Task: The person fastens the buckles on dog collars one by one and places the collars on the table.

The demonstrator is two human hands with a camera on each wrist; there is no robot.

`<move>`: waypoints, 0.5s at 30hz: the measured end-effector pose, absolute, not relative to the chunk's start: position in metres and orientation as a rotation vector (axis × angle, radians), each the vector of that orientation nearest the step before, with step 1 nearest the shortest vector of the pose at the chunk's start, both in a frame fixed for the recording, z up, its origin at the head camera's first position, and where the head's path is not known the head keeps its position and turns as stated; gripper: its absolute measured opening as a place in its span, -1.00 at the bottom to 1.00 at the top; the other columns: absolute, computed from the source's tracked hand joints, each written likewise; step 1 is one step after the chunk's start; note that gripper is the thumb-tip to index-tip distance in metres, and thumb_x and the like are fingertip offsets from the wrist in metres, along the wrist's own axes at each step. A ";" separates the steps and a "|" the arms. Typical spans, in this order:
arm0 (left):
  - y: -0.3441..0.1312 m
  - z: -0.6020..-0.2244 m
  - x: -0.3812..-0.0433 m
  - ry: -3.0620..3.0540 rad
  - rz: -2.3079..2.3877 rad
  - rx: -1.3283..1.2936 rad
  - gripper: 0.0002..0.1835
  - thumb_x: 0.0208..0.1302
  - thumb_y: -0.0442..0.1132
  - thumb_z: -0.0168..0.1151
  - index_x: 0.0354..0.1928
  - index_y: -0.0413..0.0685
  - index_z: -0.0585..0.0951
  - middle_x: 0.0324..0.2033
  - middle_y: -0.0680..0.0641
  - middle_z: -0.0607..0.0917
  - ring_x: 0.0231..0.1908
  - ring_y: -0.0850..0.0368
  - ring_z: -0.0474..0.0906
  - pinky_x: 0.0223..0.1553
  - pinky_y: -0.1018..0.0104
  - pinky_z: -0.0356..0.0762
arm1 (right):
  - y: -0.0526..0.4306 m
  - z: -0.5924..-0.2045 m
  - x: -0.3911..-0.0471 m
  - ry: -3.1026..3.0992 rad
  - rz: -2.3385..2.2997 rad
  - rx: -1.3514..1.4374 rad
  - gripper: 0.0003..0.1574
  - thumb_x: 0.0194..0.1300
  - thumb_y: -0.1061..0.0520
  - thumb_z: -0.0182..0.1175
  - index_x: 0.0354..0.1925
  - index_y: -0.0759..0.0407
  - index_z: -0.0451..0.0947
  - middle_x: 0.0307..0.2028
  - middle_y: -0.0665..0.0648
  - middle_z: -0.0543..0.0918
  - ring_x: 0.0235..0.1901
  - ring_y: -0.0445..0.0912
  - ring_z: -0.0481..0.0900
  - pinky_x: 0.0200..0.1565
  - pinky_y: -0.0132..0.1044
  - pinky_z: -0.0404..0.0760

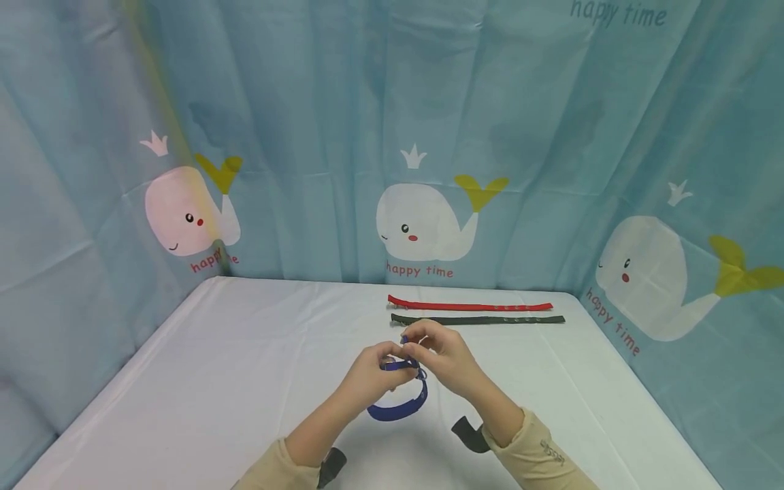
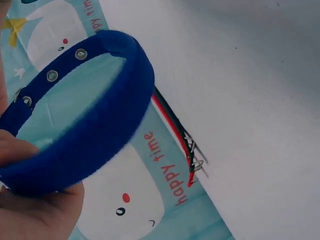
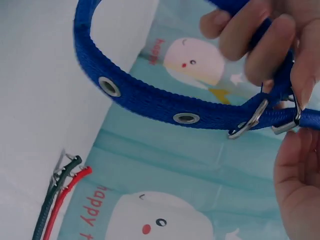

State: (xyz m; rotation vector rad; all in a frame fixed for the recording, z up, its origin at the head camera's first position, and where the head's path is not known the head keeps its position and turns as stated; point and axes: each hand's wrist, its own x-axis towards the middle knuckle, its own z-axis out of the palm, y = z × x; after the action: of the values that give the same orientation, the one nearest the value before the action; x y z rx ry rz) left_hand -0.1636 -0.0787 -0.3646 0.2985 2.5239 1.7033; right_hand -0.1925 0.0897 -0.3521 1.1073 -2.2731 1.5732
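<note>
A blue collar [image 1: 395,412] with metal eyelets, a ring and a buckle [image 3: 289,122] is held up over the table in a closed loop. My left hand [image 1: 370,378] grips the band beside the buckle; in the left wrist view its fingers and thumb wrap the broad blue band [image 2: 115,120]. At the top of the loop, my right hand [image 1: 447,357] pinches the strap's end between thumb and fingertips. The strap passes through the buckle, with the ring [image 3: 250,120] just beside it. Fingers partly hide the buckle in the head view.
A red collar [image 1: 471,307] and a dark green collar [image 1: 478,320] lie straight and parallel toward the back of the white table [image 1: 184,381]. A blue curtain [image 1: 306,136] with printed whales hangs behind and at both sides. Dark straps [image 1: 470,435] show near the wrists.
</note>
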 end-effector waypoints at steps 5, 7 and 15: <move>-0.076 -0.366 -0.165 2.481 1.676 0.284 -0.66 0.13 -0.23 0.40 -0.08 -0.26 0.62 -0.48 -0.02 0.66 -0.48 0.08 0.50 -0.44 0.22 0.44 | 0.090 -0.347 -0.192 -2.155 1.710 1.110 -0.86 0.31 0.42 0.14 -0.14 0.40 0.51 -0.27 0.27 0.57 -0.27 -0.15 0.57 -0.20 -0.30 0.64; -0.076 -0.366 -0.165 2.472 1.681 0.280 -0.65 0.13 -0.22 0.40 -0.06 -0.25 0.63 -0.45 -0.03 0.68 -0.46 0.07 0.50 -0.43 0.21 0.45 | 0.090 -0.344 -0.192 -2.135 1.755 1.099 -0.87 0.32 0.42 0.12 -0.14 0.43 0.50 -0.26 0.31 0.56 -0.26 -0.15 0.55 -0.20 -0.30 0.64; -0.078 -0.364 -0.161 2.349 1.819 0.241 -0.65 0.25 -0.27 0.20 0.04 -0.28 0.60 -0.54 0.00 0.62 -0.55 0.17 0.37 -0.46 0.30 0.35 | 0.099 -0.343 -0.195 -2.149 1.870 0.997 -0.81 0.37 0.37 0.09 -0.09 0.51 0.48 -0.19 0.28 0.55 -0.23 -0.20 0.55 -0.17 -0.30 0.62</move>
State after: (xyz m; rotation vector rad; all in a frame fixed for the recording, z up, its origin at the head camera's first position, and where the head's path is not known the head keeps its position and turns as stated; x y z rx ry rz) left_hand -0.1610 -0.0777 -0.3635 0.2407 2.3490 1.8194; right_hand -0.1948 0.0988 -0.3425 0.9975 -2.1493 1.8701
